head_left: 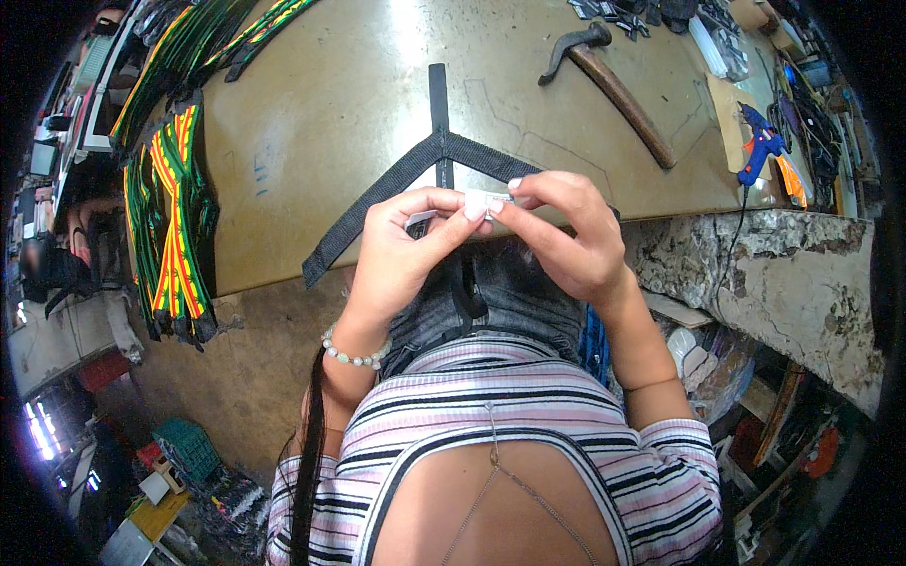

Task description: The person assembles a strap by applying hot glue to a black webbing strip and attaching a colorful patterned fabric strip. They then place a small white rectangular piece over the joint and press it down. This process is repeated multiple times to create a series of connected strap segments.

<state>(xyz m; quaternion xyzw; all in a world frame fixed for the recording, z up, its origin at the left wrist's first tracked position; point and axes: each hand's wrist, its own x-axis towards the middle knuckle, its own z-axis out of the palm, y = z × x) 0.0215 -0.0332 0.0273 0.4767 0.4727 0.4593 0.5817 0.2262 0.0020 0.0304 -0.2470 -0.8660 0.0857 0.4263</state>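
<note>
Near the table's front edge, my left hand (401, 247) and my right hand (578, 226) meet with their fingertips pinched together. Between them is a small white label (493, 199), mostly covered by the fingers. A bit of white also shows beside my left index finger. Just beyond the hands lies a black webbing strap piece (377, 200), joined in a Y shape. One arm of it points away from me, and the other two slope down to the left and right. My right hand partly covers the right arm. Black strap hangs below my fingers, in front of my lap.
Bundles of green, yellow and red patterned straps (175, 226) drape over the table's left side. A hammer (618, 99) lies at the far right. Beyond it are a blue and orange glue gun (761, 151) with a cord, and small black buckles (628, 13) at the back.
</note>
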